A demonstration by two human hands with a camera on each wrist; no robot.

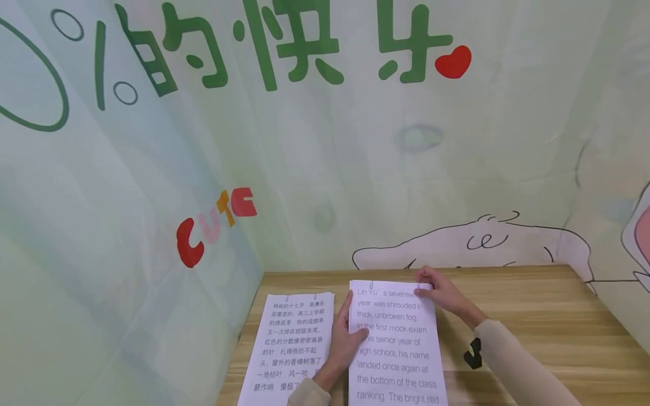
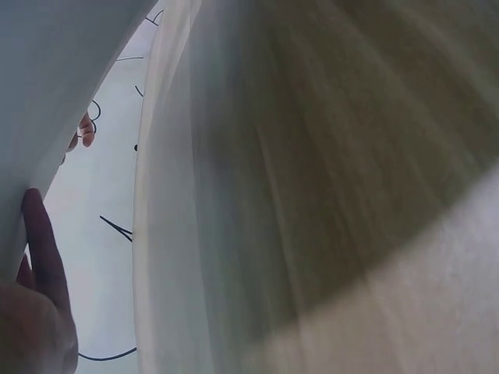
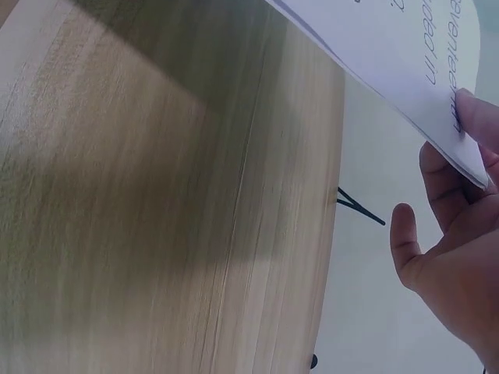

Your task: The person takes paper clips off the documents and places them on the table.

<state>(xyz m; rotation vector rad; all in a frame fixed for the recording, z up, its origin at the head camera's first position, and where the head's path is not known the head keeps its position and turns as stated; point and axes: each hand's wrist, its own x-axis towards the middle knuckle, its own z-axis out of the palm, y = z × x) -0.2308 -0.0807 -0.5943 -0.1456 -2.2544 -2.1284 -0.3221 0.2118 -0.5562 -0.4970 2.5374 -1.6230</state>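
Eng. stack [image 1: 396,344]: white sheets w/ large printed Eng. text, facing viewer; located R of ctr. on the wood table [image 1: 538,321], just R of the Chinese stack. Top R corner raised off tabletop (R wrist view). Btm edge out of frame.
Clips, Eng. stack: 2 thin wire pcs. on top edge; L clip [image 1: 371,285] near top L corner, R clip [image 1: 419,286] at the R fingers.
L hand [image 1: 347,338]: pinching Eng. stack at L edge; thumb on printed face, fingers along edge & partly hidden behind. L wrist view: 1 finger lies against paper.
R hand [image 1: 443,290]: pinching top R corner of Eng. stack; thumb on printed face, index bent over top edge. R wrist view: 1 fingertip stands apart from paper.
Chinese stack [image 1: 289,344]: printed sheets flat on table, L of Eng. stack; 2 clips at top; lower R part covered by L hand & L sleeve [image 1: 308,393].
R sleeve [image 1: 523,361]: light-coloured; black item [image 1: 473,353] beside cuff, type unclear.
Backdrop [image 1: 330,169]: pale green cloth behind table, w/ green characters, red heart [image 1: 453,62], "CUTE" lettering [image 1: 190,242] & outline drawing [image 1: 472,248].
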